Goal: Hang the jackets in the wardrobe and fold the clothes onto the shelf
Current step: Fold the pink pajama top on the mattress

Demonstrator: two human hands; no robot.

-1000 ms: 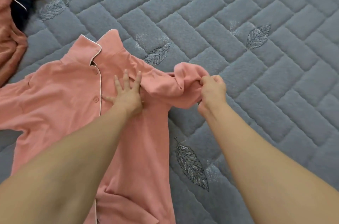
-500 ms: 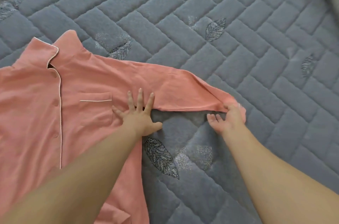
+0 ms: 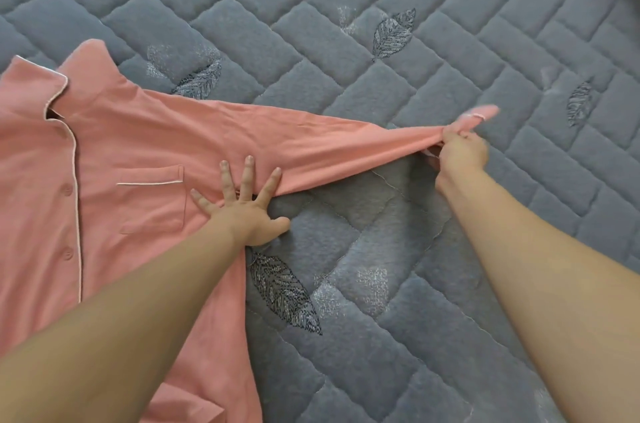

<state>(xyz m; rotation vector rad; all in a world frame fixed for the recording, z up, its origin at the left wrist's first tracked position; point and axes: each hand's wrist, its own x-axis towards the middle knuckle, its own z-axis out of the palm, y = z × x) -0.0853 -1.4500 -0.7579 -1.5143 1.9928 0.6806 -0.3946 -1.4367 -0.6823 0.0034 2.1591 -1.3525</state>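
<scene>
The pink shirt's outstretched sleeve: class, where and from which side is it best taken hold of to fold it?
Grip the cuff end of the sleeve, coming from the right side, as the right hand does. The sleeve is stretched straight out from the pink shirt, so its free end gives most control, while the left hand presses flat at the armpit as a pivot.

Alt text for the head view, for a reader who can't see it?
A left hand presses flat on a pink shirt spread on a grey quilted bed cover, while the right hand pulls its sleeve out straight by the cuff.
</scene>
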